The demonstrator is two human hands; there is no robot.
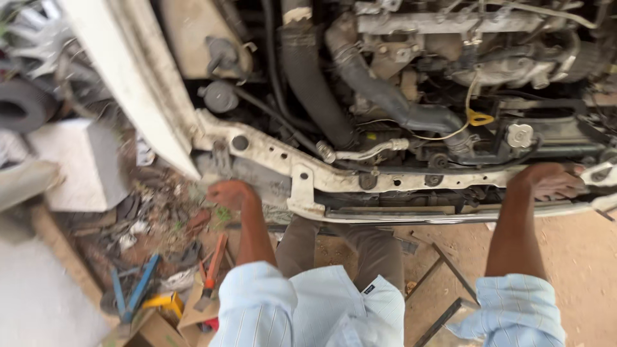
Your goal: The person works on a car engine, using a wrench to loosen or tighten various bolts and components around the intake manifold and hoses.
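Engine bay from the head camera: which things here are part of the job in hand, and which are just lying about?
In hand:
left hand, closed, at the white front panel's left end
right hand, resting on the white metal front crossmember

Lying about:
orange-handled pliers
blue-handled tool
white block
cardboard box

On the dirt ground at lower left lie an orange-handled tool (214, 262), blue-handled pliers (134, 289) and a yellow tool (162, 301), near a torn cardboard box (154, 331). A white block (80, 164) stands at the left edge, with a black tyre (19, 106) just behind it. Inside the engine bay, two thick black hoses (308, 77) run downward, a yellow dipstick handle (479, 118) sits to their right, and a round white cap (519, 135) lies just beyond it.
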